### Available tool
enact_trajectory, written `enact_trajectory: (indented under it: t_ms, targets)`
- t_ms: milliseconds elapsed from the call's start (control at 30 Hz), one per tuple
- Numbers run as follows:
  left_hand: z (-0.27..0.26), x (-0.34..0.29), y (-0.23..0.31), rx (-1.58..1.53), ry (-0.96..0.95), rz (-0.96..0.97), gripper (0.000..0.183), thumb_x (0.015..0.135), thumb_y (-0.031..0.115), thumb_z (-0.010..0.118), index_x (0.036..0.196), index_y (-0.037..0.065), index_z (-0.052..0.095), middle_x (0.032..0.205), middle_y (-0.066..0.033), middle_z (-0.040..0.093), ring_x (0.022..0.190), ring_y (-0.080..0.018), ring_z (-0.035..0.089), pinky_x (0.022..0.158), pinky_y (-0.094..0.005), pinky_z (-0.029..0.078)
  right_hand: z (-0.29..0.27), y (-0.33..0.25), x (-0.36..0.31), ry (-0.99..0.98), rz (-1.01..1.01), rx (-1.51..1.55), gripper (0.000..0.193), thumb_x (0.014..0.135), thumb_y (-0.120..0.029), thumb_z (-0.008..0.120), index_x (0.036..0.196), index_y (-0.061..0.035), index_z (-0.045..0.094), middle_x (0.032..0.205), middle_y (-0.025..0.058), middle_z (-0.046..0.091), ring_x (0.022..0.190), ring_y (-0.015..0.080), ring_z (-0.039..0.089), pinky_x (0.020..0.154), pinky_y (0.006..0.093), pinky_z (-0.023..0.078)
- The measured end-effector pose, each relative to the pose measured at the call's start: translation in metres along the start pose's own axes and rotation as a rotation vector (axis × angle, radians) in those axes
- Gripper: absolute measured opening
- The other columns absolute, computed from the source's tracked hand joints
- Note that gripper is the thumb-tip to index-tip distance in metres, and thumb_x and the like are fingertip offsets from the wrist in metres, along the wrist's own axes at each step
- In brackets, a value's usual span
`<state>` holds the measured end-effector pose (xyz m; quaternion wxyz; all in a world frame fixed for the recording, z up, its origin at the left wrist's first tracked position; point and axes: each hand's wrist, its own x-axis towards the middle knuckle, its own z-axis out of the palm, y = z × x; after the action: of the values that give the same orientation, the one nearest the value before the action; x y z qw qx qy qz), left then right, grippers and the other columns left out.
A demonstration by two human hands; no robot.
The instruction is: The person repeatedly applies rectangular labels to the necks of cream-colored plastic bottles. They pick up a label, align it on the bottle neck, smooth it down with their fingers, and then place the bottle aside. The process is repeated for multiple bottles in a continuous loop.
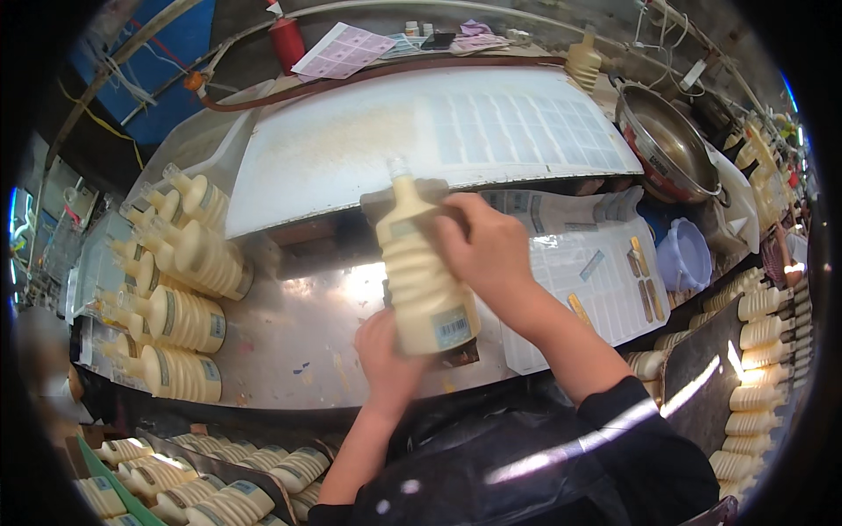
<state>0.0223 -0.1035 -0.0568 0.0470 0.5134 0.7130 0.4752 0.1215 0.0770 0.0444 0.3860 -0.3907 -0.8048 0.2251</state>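
A cream, ribbed plastic bottle (421, 276) stands tilted in front of me, its clear threaded neck pointing away. A bluish label with a barcode (453, 328) is on its lower part, and a paler band crosses its shoulder. My left hand (386, 355) closes on the bottle's lower left side, some fingers hidden behind it. At the upper right, my right hand (487, 250) has its fingers curled against the shoulder and neck; they are slightly blurred. Behind the neck shows a dark brown block-like support (377, 206).
Similar bottles (184, 320) stand grouped at left; more lie in crates (237, 491) below and at right. A white sheet (570, 289) holds yellow-handled blades (638, 254). Beyond are a white board (324, 140), a metal pot (671, 131) and a lavender bucket (684, 254).
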Motion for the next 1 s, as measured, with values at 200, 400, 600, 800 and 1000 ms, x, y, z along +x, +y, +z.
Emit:
enact_trajectory:
  t_ms: [200, 400, 600, 800, 1000]
  targets:
    - [0.004, 0.001, -0.007, -0.066, -0.043, -0.025, 0.061, 0.067, 0.019, 0.088, 0.122, 0.004, 0.067, 0.125, -0.0156, 0.066, 0.124, -0.0366, 0.056, 0.107, -0.0448, 0.043, 0.022, 0.065, -0.019, 0.048, 0.391, 0.394, 0.024, 0.095, -0.014, 0.072, 0.111, 0.0042, 0.070, 0.080, 0.0016, 0.071, 0.073, 0.0032, 0.060, 0.064, 0.0221, 0.049]
    - [0.006, -0.003, -0.007, -0.158, -0.003, -0.102, 0.064, 0.068, 0.017, 0.091, 0.125, 0.004, 0.066, 0.132, -0.0155, 0.061, 0.126, -0.0325, 0.056, 0.108, -0.0428, 0.044, 0.013, 0.072, -0.011, -0.018, 0.460, 0.411, 0.023, 0.096, -0.012, 0.070, 0.115, 0.0018, 0.071, 0.085, 0.0015, 0.072, 0.074, 0.0049, 0.061, 0.067, 0.0220, 0.050]
    - [-0.035, 0.024, 0.028, 0.015, 0.056, 0.209, 0.071, 0.066, 0.015, 0.095, 0.129, 0.004, 0.064, 0.127, -0.0140, 0.059, 0.120, -0.0340, 0.056, 0.104, -0.0427, 0.046, -0.018, 0.081, -0.006, -0.052, 0.717, 0.945, 0.013, 0.099, -0.010, 0.065, 0.108, -0.0037, 0.071, 0.098, 0.0040, 0.072, 0.087, 0.0103, 0.066, 0.076, 0.0247, 0.053]
    - [-0.006, 0.022, 0.021, 0.101, 0.035, 0.213, 0.073, 0.062, 0.012, 0.096, 0.129, 0.005, 0.066, 0.122, -0.0144, 0.058, 0.115, -0.0344, 0.057, 0.094, -0.0414, 0.050, -0.059, 0.091, -0.034, -0.320, 0.847, 0.823, 0.037, 0.103, -0.034, 0.060, 0.086, -0.0035, 0.072, 0.074, 0.0014, 0.064, 0.063, 0.0090, 0.057, 0.056, 0.0246, 0.042]
    - [-0.008, 0.029, 0.038, 0.200, -0.015, 0.360, 0.072, 0.061, 0.010, 0.096, 0.128, 0.006, 0.069, 0.126, -0.0147, 0.058, 0.114, -0.0342, 0.057, 0.089, -0.0419, 0.050, -0.146, 0.108, -0.106, -0.293, 0.815, 0.078, 0.036, 0.097, -0.034, 0.066, 0.086, -0.0011, 0.076, 0.075, 0.0082, 0.071, 0.064, 0.0184, 0.066, 0.062, 0.0340, 0.051]
